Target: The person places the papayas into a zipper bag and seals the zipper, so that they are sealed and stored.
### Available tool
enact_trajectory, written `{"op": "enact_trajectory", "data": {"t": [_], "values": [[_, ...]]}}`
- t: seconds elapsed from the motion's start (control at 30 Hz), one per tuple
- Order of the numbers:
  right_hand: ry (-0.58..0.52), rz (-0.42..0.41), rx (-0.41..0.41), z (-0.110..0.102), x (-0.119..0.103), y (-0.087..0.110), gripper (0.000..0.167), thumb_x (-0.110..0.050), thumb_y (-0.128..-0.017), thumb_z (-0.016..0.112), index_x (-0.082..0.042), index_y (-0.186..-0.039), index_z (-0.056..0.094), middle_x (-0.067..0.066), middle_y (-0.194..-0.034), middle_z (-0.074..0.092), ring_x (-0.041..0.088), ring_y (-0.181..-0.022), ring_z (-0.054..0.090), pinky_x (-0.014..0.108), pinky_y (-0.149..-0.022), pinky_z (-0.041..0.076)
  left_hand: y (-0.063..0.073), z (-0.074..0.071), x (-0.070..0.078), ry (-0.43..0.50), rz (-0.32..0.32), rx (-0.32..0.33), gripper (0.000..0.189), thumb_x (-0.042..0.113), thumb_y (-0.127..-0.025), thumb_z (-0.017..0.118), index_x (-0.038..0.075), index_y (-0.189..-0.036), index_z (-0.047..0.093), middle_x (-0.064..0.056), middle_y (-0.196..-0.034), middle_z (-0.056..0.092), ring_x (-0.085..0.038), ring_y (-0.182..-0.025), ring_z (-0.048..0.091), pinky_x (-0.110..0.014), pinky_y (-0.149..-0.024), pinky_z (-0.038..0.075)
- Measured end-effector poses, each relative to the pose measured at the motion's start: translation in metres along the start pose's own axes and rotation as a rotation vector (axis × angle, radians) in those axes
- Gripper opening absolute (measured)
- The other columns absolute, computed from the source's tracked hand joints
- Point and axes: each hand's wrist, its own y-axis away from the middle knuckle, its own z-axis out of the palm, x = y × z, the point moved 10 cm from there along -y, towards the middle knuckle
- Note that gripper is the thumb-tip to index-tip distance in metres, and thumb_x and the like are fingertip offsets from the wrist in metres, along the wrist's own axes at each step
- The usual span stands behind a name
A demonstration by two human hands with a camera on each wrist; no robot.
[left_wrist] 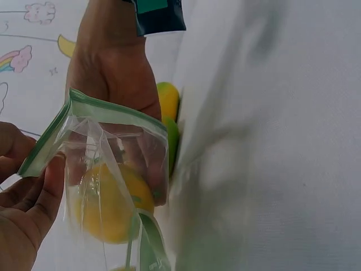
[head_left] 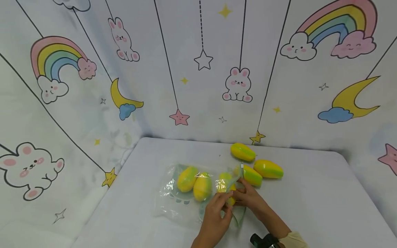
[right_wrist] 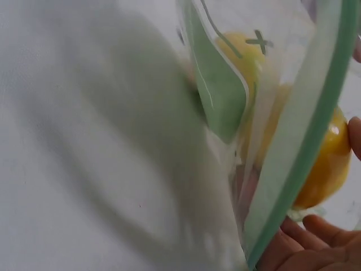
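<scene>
While the bag stretches sideways, its mouth faces right.

The clear bag lay flat, its green-edged mouth raised, the left hand pinching the edge. Two plump yellow fruits sat side by side inside; a third was at the mouth. Three yellow-green ones lay close together beyond.

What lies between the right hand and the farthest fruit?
In the head view, another yellow-green fruit lies there, its left end behind the clear bag.
</scene>
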Motion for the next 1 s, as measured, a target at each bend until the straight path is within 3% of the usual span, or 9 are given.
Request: {"op": "enact_trajectory", "data": {"t": [0.13,0.27,0.43,0.53,0.67,0.73,0.83,0.9,1.0], "values": [[-0.02,-0.032,0.066,0.001,0.001,-0.001,0.072,-0.024,-0.094,0.065,-0.007,-0.15,0.024,0.022,-0.12,0.063,0.023,-0.095,0.066,0.04,-0.082,0.058,0.001,0.003,-0.002,0.01,-0.025,-0.008,0.044,-0.01,-0.086,0.064,0.005,-0.127,0.06,-0.011,-0.11,0.061,0.001,-0.079,0.056,-0.013,-0.067,0.053],[-0.006,-0.075,0.146,0.001,-0.001,0.0,0.074,-0.018,-0.089,0.068,-0.012,-0.15,0.026,0.025,-0.127,0.058,0.029,-0.104,0.062,0.04,-0.081,0.056,0.002,0.006,-0.002,0.021,-0.021,-0.008,0.042,-0.01,-0.087,0.063,0.005,-0.126,0.061,-0.01,-0.108,0.061,0.0,-0.079,0.057,-0.013,-0.068,0.053],[0.129,-0.101,0.193,0.001,0.0,0.003,0.057,-0.018,-0.091,0.065,-0.012,-0.144,0.045,0.023,-0.135,0.055,0.036,-0.117,0.057,0.041,-0.083,0.054,0.003,0.007,-0.001,0.015,-0.016,-0.004,0.043,-0.01,-0.086,0.064,0.006,-0.126,0.061,-0.007,-0.109,0.061,-0.001,-0.078,0.058,-0.013,-0.068,0.053],[0.211,-0.134,0.266,-0.007,-0.001,0.008,0.032,-0.015,-0.093,0.063,-0.01,-0.125,0.064,0.017,-0.125,0.064,0.028,-0.104,0.066,0.034,-0.077,0.057,0.003,0.007,-0.002,0.003,-0.02,0.005,0.043,-0.011,-0.085,0.065,0.005,-0.125,0.062,-0.006,-0.11,0.061,-0.001,-0.078,0.058,-0.013,-0.067,0.053],[0.321,-0.263,0.516,-0.037,-0.017,0.02,0.015,-0.009,-0.095,0.06,-0.008,-0.104,0.072,0.011,-0.099,0.072,0.019,-0.075,0.069,0.026,-0.058,0.056,0.004,0.007,-0.003,-0.01,-0.011,0.023,0.045,-0.012,-0.084,0.066,0.007,-0.124,0.062,-0.004,-0.109,0.061,-0.002,-0.078,0.058,-0.012,-0.068,0.053],[0.423,-0.345,0.655,-0.055,-0.027,0.028,0.016,-0.005,-0.093,0.061,-0.005,-0.106,0.069,0.012,-0.098,0.071,0.021,-0.075,0.067,0.028,-0.057,0.055,0.004,0.007,-0.005,-0.013,-0.01,0.031,0.046,-0.012,-0.083,0.067,0.009,-0.124,0.062,-0.003,-0.108,0.061,-0.002,-0.078,0.058,-0.012,-0.068,0.053],[0.621,-0.45,0.768,-0.074,-0.039,0.034,0.032,0.001,-0.085,0.065,0.003,-0.117,0.061,0.018,-0.112,0.065,0.031,-0.095,0.063,0.04,-0.08,0.054,0.006,0.007,-0.009,-0.008,-0.016,0.041,0.048,-0.014,-0.081,0.067,0.009,-0.123,0.063,-0.003,-0.106,0.061,-0.002,-0.077,0.057,-0.011,-0.068,0.053],[0.73,-0.479,0.762,-0.08,-0.04,0.032,0.047,0.004,-0.081,0.068,0.006,-0.125,0.053,0.025,-0.124,0.058,0.039,-0.112,0.055,0.054,-0.093,0.047,0.009,0.008,-0.011,-0.007,-0.017,0.044,0.048,-0.014,-0.081,0.067,0.008,-0.123,0.063,-0.003,-0.106,0.061,-0.002,-0.077,0.057,-0.011,-0.068,0.053],[0.847,-0.505,0.725,-0.084,-0.039,0.03,0.06,0.004,-0.076,0.073,0.007,-0.13,0.048,0.03,-0.134,0.049,0.047,-0.124,0.045,0.068,-0.098,0.038,0.012,0.009,-0.014,-0.002,-0.014,0.041,0.047,-0.014,-0.082,0.067,0.008,-0.123,0.062,-0.004,-0.106,0.061,-0.001,-0.077,0.056,-0.011,-0.067,0.052]]}}
